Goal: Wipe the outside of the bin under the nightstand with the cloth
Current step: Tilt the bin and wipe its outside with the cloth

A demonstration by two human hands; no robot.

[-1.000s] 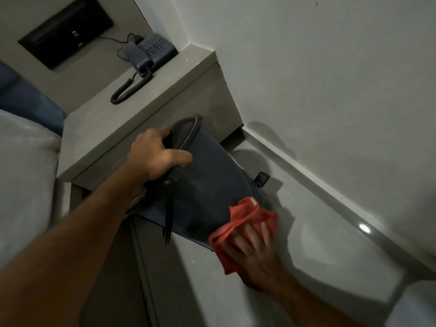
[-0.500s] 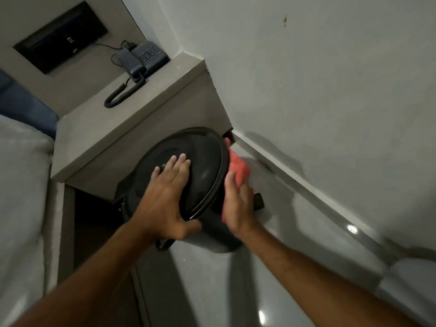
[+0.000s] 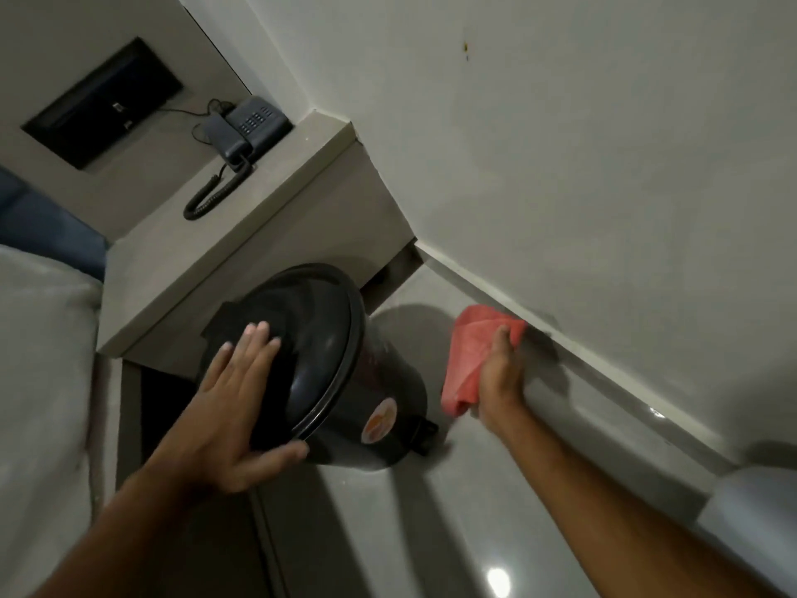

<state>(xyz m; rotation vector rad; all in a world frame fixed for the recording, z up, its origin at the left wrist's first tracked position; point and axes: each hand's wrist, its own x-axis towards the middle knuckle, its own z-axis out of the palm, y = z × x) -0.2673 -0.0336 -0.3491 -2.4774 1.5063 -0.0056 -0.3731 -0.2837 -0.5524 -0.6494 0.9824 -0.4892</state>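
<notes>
- Under my left hand (image 3: 239,407), spread flat with fingers apart, sits the bin (image 3: 340,381) lid, pinned steady.
- Right of it, clear of the bin wall, my right hand (image 3: 500,377) clamps the cloth (image 3: 468,351), ready to wipe.
- Beyond both, the nightstand (image 3: 258,235) overhangs the bin's far edge.

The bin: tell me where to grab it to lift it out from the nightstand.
Probably grip the bin by the rim under its domed lid, coming from the open floor side. The lid tilts that way, the left hand already lies flat on it, and the nightstand blocks the back.
</notes>
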